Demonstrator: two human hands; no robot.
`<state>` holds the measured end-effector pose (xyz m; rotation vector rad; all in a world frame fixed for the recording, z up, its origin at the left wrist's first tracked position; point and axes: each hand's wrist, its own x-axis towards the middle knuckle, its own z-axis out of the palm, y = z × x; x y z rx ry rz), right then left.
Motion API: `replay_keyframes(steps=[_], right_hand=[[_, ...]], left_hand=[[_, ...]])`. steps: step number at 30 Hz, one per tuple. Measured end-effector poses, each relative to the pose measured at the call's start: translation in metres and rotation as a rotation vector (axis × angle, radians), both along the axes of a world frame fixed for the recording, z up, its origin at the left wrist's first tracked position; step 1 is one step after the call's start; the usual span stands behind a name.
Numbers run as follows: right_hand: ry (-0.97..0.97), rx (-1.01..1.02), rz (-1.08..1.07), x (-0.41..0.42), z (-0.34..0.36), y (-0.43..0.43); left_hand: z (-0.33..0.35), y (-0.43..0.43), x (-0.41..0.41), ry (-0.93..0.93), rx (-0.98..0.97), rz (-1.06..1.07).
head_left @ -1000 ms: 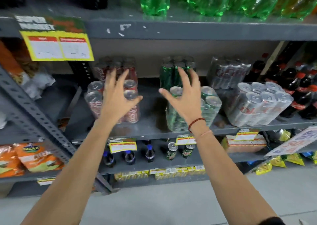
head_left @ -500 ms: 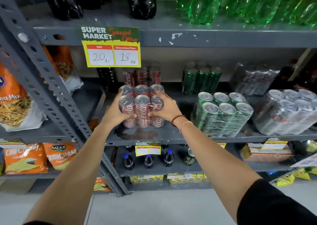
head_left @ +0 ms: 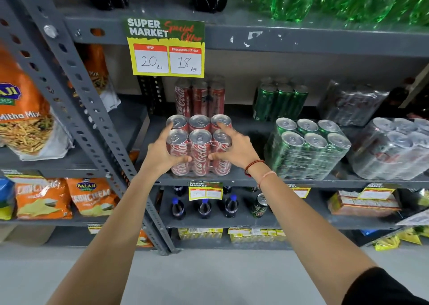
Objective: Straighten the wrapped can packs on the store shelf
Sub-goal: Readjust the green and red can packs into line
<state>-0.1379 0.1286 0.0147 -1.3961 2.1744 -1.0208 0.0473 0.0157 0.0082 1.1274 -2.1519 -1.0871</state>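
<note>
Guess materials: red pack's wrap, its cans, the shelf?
Red pack wrap: thin clear plastic film, glossy; wrinkles and glare show over the cans. Cans: likely aluminium, with bare silvery tops and printed red sides. Shelf: probably painted steel, matte grey; paint is chipped, and the upright is perforated.

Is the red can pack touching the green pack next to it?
Apart. The head view shows a strip of bare grey shelf between the red pack and the green pack.

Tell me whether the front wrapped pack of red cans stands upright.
Upright: the red can pack shows six lids facing up, bases on the grey shelf.
</note>
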Motion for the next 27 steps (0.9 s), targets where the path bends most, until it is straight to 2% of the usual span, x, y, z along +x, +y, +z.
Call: replay_keyframes(steps=[27], right_hand=[[0.034, 0.100, 0.012, 0.011, 0.006, 0.009]], left_hand=[[0.011, 0.014, 0.004, -0.088, 0.018, 0.032]])
